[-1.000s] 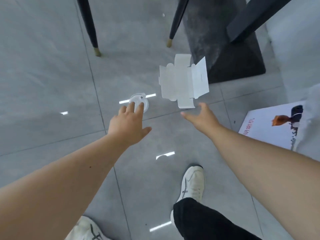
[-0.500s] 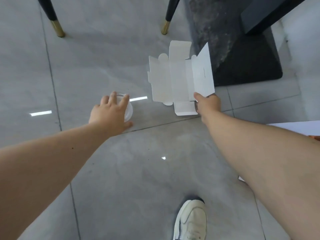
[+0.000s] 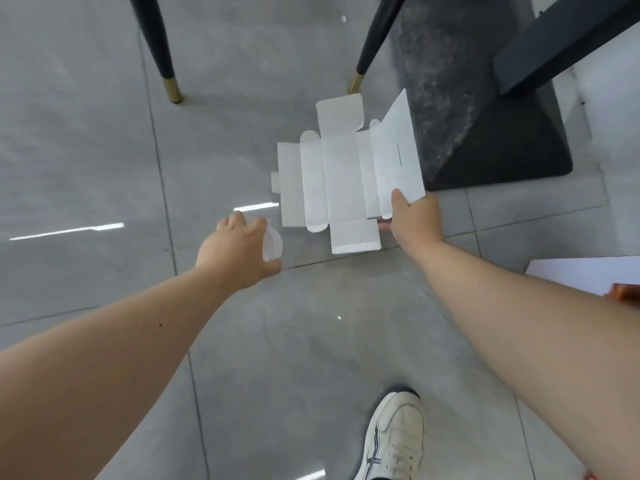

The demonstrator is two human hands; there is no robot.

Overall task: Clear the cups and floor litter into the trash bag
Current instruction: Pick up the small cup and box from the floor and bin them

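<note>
A flattened white cardboard box (image 3: 341, 174) lies unfolded over the grey tile floor, its right flap tilted up. My right hand (image 3: 414, 218) pinches that flap's lower corner, thumb on top. A small clear plastic lid or cup (image 3: 272, 244) sits in my left hand (image 3: 235, 252), whose fingers are curled over it so only its right edge shows.
Two black chair legs with gold tips (image 3: 171, 86) (image 3: 356, 77) stand behind the box. A dark stone table base (image 3: 485, 133) is at the upper right. A white printed sheet (image 3: 585, 273) lies at the right edge. My white sneaker (image 3: 393, 438) is at the bottom.
My left hand came down onto the clear lid and closed around it. My right hand reached the cardboard box and took its right flap, lifting it a little.
</note>
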